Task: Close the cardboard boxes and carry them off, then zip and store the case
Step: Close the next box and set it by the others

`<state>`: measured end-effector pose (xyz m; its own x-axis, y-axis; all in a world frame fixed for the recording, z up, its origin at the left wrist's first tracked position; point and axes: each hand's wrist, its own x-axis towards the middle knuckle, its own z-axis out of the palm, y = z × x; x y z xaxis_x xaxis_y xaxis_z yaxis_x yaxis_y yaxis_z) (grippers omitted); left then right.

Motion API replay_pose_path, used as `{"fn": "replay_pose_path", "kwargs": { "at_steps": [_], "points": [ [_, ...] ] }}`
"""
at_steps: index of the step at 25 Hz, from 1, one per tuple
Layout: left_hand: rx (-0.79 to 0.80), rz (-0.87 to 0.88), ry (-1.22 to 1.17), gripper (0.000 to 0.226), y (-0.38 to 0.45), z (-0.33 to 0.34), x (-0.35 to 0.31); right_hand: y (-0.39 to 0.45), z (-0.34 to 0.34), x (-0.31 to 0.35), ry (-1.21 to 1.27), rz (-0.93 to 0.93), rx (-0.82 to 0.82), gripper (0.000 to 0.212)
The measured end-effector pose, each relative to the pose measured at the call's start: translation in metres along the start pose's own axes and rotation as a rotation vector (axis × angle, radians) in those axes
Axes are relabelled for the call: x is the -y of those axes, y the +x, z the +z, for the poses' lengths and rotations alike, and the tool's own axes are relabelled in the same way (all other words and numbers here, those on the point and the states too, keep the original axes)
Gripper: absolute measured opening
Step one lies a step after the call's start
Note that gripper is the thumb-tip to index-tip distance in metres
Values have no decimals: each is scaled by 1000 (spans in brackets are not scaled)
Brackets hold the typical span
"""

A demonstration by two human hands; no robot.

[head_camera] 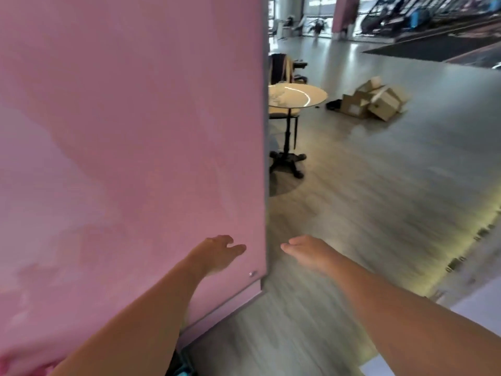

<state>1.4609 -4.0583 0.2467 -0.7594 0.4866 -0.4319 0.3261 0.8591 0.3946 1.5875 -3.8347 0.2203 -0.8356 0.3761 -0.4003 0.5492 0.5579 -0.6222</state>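
Observation:
Several brown cardboard boxes (372, 100) lie in a loose pile on the grey floor far ahead at the right, some tipped over with flaps open. My left hand (217, 253) reaches forward in front of the pink wall, fingers relaxed, holding nothing. My right hand (306, 251) reaches forward over the floor beside it, fingers loosely bent, also empty. Both hands are far from the boxes. No case is in view.
A pink wall (135, 131) fills the left half, its corner edge just between my hands. Behind the corner stands a round table (295, 96) on a black pedestal with a chair (284, 67). A dark mat (433, 48) and exercise machines (423, 12) lie far back.

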Motion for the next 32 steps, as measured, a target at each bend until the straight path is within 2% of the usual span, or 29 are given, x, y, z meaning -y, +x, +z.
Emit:
{"fn": "replay_pose_path", "kwargs": {
  "at_steps": [4,9,13,21,25,32],
  "points": [
    [43,172,53,67,61,2,-89,28,-66,-47,51,78,-79,25],
    [121,311,47,55,145,10,-177,71,-127,-91,136,214,-173,39],
    [194,401,39,62,237,9,-244,118,-172,-122,196,335,-290,40],
    [296,590,74,59,395,10,-409,188,-307,-171,269,469,-472,52],
    [336,707,130,41,467,17,-499,239,-374,-226,253,487,-488,56],
    [312,761,125,42,586,20,-680,344,-542,-327,264,446,-521,54]
  ]
}}
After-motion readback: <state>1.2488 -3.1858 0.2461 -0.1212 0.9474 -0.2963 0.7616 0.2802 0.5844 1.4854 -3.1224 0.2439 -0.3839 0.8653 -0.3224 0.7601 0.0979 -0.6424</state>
